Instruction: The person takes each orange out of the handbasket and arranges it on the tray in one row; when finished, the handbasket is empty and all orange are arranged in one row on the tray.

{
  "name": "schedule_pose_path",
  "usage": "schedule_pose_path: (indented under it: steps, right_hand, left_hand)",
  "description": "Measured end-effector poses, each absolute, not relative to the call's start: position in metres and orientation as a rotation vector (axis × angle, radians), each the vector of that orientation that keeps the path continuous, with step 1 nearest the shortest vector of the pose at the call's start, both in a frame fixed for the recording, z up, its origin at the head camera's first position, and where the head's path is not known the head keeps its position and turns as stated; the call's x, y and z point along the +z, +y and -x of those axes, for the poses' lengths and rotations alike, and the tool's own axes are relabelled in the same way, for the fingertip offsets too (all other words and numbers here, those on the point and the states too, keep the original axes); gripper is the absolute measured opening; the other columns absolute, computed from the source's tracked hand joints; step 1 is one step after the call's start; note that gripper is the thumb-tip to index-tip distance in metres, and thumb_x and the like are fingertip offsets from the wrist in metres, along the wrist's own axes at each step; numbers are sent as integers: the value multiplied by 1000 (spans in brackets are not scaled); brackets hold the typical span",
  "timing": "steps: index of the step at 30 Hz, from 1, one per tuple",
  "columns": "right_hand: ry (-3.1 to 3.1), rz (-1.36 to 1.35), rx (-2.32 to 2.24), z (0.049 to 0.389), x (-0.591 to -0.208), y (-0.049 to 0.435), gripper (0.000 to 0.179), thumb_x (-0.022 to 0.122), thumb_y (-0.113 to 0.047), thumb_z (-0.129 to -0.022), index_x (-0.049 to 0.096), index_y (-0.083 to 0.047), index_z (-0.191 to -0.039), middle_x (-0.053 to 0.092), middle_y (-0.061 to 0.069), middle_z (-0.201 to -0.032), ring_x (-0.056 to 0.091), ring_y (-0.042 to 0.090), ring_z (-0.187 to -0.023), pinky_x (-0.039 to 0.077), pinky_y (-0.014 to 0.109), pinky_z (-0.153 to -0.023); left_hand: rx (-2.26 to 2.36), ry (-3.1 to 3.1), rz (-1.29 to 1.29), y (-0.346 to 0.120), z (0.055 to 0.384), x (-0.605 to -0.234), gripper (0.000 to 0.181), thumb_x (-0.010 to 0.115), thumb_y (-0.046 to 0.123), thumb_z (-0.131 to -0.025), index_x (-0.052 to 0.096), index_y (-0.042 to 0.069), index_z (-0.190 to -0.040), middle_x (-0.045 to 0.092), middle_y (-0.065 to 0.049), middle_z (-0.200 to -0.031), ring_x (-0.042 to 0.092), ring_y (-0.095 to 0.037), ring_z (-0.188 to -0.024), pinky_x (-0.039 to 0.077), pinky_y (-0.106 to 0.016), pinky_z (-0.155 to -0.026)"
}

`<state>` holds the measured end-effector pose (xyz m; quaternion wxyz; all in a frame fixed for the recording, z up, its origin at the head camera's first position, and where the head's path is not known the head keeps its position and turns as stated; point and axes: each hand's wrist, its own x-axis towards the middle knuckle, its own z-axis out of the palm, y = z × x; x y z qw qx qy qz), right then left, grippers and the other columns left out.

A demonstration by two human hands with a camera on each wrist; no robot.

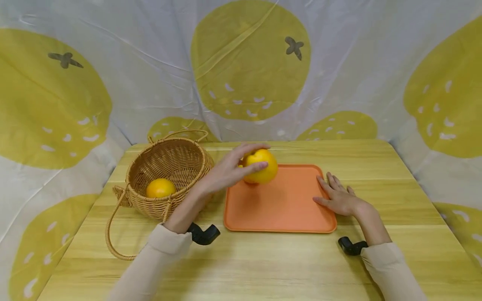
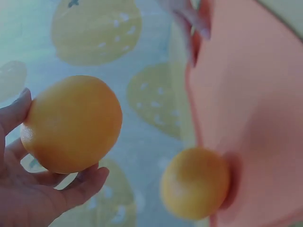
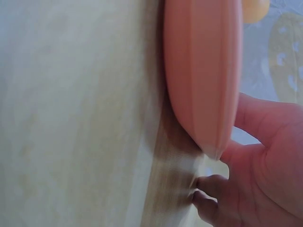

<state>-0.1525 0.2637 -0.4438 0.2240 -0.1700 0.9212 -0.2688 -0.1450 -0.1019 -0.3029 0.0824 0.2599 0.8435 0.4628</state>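
Note:
My left hand (image 1: 226,169) grips an orange (image 2: 73,124) between thumb and fingers, over the left part of an orange-coloured tray (image 1: 290,205). In the left wrist view a second orange (image 2: 195,183) sits at the tray's edge; in the head view it is mostly hidden behind the held fruit and hand. My right hand (image 1: 340,198) lies at the tray's right side with fingers spread and straight, thumb and index fingertip at the rim. The right wrist view shows its other fingers (image 3: 208,187) down at the table beside the tray's corner.
Left of the tray stands a wicker basket (image 1: 135,177), tilted, with one orange (image 1: 161,188) inside and its handle loop (image 1: 109,234) hanging onto the wooden table (image 1: 271,267). Black wrist mounts (image 1: 205,235) stick out beside both sleeves. A fruit-printed curtain (image 1: 158,75) closes off the back.

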Motion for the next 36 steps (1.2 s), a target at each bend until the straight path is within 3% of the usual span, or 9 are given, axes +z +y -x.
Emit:
schedule_pose_path:
  steps: [6,9,12,18,24,32,36]
  right_hand:
    - [2537,453,-739,149,-431,257,94,49,-63,-103,5,-10,-168,-16,28,-170,-15,51,-156,-10,80,-113]
    - [2541,436,-698,147,-423,252,92,50,-57,-104,6,-5,-167,-15,31,-169,-13,53,-155,-9,80,-114]
    - [2545,433,-661,147,-418,249,90,50,-54,-106,7,-2,-166,-14,32,-168,-12,54,-155,-8,80,-114]
    - [2547,429,-651,148,-419,249,89,50,-52,-106,7,-2,-166,-14,32,-169,-11,54,-155,-6,81,-114]
    - [2545,439,-706,148,-427,253,93,48,-61,-104,4,-10,-168,-16,28,-170,-13,52,-156,-9,81,-113]
    - [2551,420,-638,145,-418,249,87,50,-50,-107,8,-2,-166,-13,32,-169,-10,54,-155,-5,80,-115]
    - [2557,420,-615,144,-418,250,85,51,-47,-107,8,-1,-166,-12,33,-168,-9,54,-155,-4,80,-115]
  left_hand:
    - [1344,2469,-810,-72,148,-341,50,70,30,-100,56,18,-147,62,-4,-139,58,-20,-116,53,-34,-94]
    - [1249,2469,-836,-61,152,-354,49,69,32,-101,55,14,-144,64,-5,-136,59,-20,-115,50,-35,-98]
    - [1140,2480,-878,-53,158,-363,49,68,31,-102,56,10,-145,61,-8,-142,57,-23,-125,47,-40,-107]
    - [988,2478,-911,-41,175,-366,51,64,29,-104,54,8,-149,55,-14,-148,53,-29,-134,44,-46,-115]
    - [849,2490,-924,-34,195,-366,54,63,30,-105,51,6,-152,54,-15,-151,49,-32,-141,38,-46,-120]
    - [884,2545,-805,-33,206,-365,49,64,24,-103,56,6,-149,60,-11,-150,50,-28,-145,42,-41,-119]
    - [950,2673,-765,-35,209,-373,43,66,23,-102,64,8,-141,65,-12,-142,56,-29,-138,46,-40,-115]
